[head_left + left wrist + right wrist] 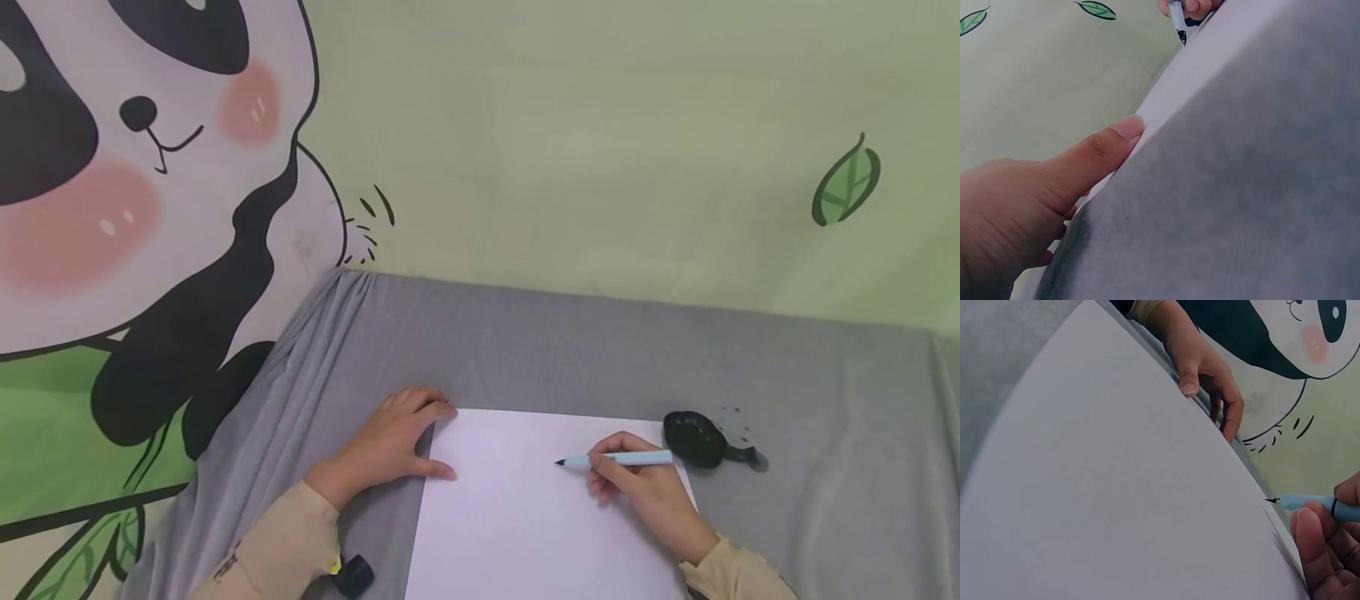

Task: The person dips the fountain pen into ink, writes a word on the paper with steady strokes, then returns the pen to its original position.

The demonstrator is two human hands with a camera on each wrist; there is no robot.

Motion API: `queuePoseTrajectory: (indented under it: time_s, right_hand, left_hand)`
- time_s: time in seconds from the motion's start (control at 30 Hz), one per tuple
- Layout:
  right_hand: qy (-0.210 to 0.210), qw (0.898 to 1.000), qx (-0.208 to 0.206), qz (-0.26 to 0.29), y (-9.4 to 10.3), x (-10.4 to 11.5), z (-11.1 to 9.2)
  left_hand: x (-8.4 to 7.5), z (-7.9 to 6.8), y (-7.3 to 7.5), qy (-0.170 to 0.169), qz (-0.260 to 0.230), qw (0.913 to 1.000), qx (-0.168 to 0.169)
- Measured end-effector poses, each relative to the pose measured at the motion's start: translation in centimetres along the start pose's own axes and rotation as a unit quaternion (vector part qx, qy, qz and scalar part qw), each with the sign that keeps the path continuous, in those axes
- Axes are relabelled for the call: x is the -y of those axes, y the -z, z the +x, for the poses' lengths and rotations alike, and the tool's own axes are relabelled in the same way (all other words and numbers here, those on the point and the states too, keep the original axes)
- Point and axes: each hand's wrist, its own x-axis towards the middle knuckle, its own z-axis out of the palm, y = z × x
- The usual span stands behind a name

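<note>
A large sheet of white paper (517, 517) lies on the grey cloth. My left hand (393, 442) rests at its upper left, thumb and fingers spread, with the thumb (1127, 127) touching the paper's left edge. Over the upper right part of the sheet, my right hand (637, 487) pinches a light-blue fountain pen (645, 457) between thumb and fingers. The pen's dark pointed nib (1271, 500) points left, close to the paper; whether it touches I cannot tell. No marks show on the sheet.
A glossy black gourd-shaped object (696, 439) sits by the sheet's upper right corner, dark specks beside it. A small black cylindrical object (354, 576) lies near my left sleeve. Behind the grey cloth (570, 342) stands a pale green wall (585, 150) with a painted panda.
</note>
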Motion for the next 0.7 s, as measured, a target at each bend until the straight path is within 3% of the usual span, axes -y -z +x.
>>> queuePoseTrajectory:
  time_s: [0.33, 0.7]
  right_hand:
    - [0.036, 0.999, 0.017, -0.015, 0.12, -0.45, 0.06]
    - [0.040, 0.999, 0.004, -0.013, -0.15, -0.04, -0.39]
  left_hand:
    - [0.04, 0.07, 0.17, -0.001, 0.006, 1.0000, 0.003]
    - [0.17, 0.01, 0.06, -0.004, 0.009, 0.9999, 0.004]
